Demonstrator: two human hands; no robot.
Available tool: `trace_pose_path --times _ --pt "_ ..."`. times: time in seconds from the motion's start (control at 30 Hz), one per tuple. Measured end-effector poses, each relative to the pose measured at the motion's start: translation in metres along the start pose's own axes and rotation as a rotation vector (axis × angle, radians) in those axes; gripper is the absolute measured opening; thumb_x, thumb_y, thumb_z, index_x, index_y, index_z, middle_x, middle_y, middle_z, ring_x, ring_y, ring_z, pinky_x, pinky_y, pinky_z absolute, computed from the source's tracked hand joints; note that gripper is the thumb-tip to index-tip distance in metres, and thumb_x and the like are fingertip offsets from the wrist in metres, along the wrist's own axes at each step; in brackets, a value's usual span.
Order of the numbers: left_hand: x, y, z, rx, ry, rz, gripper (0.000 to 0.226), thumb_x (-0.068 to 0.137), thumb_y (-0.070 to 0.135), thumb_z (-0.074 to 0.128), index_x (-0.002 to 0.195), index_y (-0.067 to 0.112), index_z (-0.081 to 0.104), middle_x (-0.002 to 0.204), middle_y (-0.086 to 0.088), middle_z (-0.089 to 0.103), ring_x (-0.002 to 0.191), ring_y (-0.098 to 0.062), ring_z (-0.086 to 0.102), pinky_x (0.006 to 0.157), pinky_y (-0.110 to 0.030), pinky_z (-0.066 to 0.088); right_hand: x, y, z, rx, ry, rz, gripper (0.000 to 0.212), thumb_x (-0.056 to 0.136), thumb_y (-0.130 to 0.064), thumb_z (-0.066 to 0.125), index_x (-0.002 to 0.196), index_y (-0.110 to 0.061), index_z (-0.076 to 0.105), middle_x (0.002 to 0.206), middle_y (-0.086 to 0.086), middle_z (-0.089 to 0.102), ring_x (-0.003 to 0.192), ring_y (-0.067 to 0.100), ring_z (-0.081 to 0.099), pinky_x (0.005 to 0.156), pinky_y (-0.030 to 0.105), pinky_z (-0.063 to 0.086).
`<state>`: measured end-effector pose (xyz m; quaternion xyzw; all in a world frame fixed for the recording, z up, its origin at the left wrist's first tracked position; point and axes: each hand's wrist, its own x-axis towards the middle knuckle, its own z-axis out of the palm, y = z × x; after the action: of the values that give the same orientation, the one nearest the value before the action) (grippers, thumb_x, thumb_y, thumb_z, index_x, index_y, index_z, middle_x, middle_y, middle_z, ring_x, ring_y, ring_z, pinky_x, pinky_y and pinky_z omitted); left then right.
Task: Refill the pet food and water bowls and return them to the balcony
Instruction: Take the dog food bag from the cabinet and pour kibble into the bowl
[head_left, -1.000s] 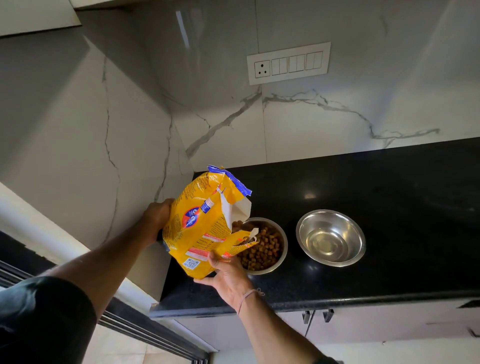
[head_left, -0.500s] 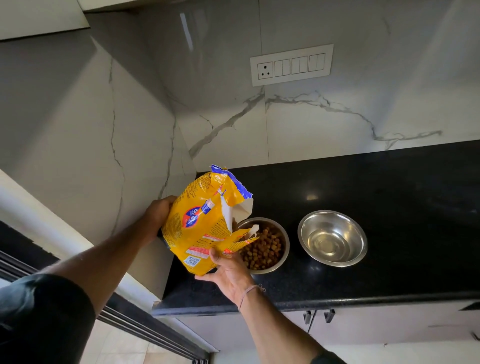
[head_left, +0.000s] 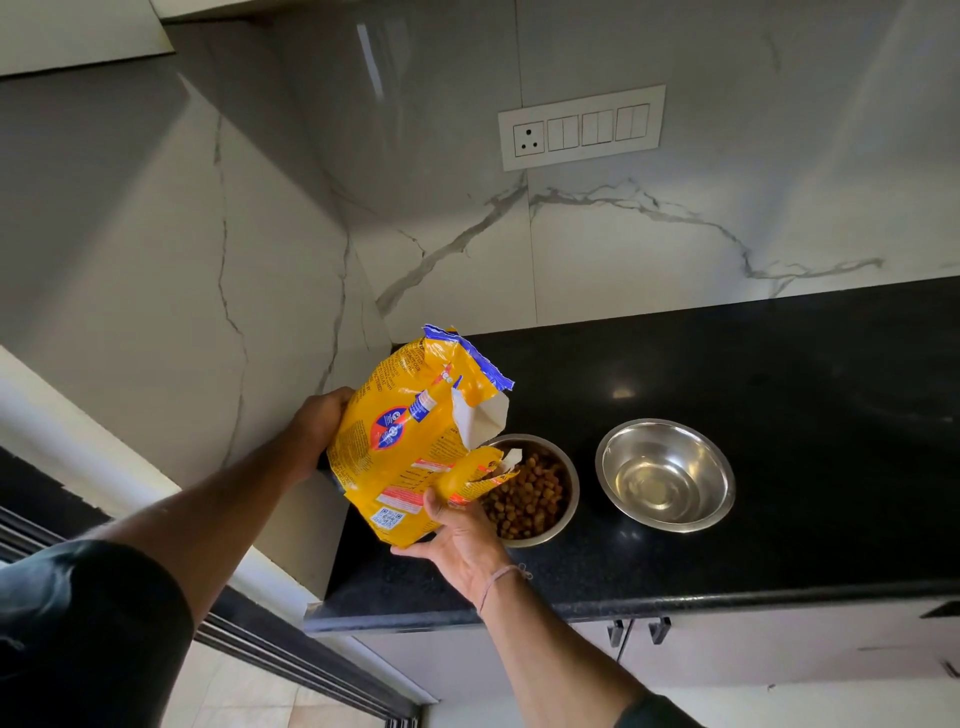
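Note:
A yellow pet food bag (head_left: 410, 441) with a torn blue top is held over the left end of the black counter (head_left: 753, 561). My left hand (head_left: 319, 423) grips its back side. My right hand (head_left: 460, 535) holds its lower front corner from below. The bag's torn white mouth points at a steel bowl (head_left: 566, 512) holding brown kibble (head_left: 527, 496), just to the bag's right. A second steel bowl (head_left: 665, 475) stands to the right of that one; it holds no kibble, and I cannot tell whether there is water in it.
Marble wall panels close the corner behind and left of the counter. A white switch plate (head_left: 582, 127) sits on the back wall. Cabinet handles (head_left: 639, 631) hang under the counter's front edge. A dark sliding-door track (head_left: 291, 660) runs along the floor at the lower left.
The bag is tipped back a little more upright, its mouth raised slightly off the kibble bowl. Both hands keep their hold. The bowls have not moved.

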<state>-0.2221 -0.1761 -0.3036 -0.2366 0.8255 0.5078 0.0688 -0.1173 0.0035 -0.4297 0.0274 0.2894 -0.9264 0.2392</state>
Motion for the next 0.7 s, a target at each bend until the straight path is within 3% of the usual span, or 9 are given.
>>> trace_pose_path --times 0.17,0.27,0.43,0.7 --pt "-0.002 0.003 0.002 -0.006 0.011 -0.027 0.035 0.097 0.032 0.049 0.09 0.005 0.069 0.094 -0.023 0.07 0.078 -0.034 0.066 0.071 -0.035 0.051 0.0 -0.001 -0.002 -0.011 -0.011 -0.001 0.062 0.085 -0.017 0.078 0.141 -0.025 0.056 0.139 0.009 0.066 0.131 0.04 0.055 0.104 0.082 0.031" --pt "-0.006 0.005 0.002 -0.005 0.013 -0.018 0.034 0.098 0.031 0.049 0.089 0.005 0.068 0.094 -0.023 0.069 0.078 -0.034 0.065 0.071 -0.035 0.05 0.0 -0.001 -0.002 -0.003 -0.03 -0.011 0.071 0.078 -0.022 0.085 0.142 -0.025 0.055 0.14 0.01 0.065 0.133 0.041 0.054 0.104 0.082 0.031" --pt "-0.009 0.007 0.003 -0.002 0.024 -0.022 0.033 0.099 0.032 0.049 0.087 0.008 0.068 0.097 -0.024 0.07 0.09 -0.039 0.067 0.082 -0.045 0.053 -0.001 -0.003 -0.001 -0.03 -0.017 -0.011 0.086 0.069 -0.028 0.093 0.145 -0.025 0.053 0.142 0.01 0.063 0.133 0.041 0.054 0.103 0.082 0.033" --pt "-0.014 0.004 0.001 0.007 0.007 -0.018 0.035 0.097 0.037 0.049 0.093 0.01 0.071 0.102 -0.023 0.071 0.099 -0.042 0.068 0.095 -0.055 0.054 -0.001 -0.001 -0.005 -0.026 0.026 0.008 0.069 0.084 -0.021 0.078 0.146 -0.025 0.051 0.14 0.011 0.064 0.133 0.041 0.055 0.103 0.082 0.033"
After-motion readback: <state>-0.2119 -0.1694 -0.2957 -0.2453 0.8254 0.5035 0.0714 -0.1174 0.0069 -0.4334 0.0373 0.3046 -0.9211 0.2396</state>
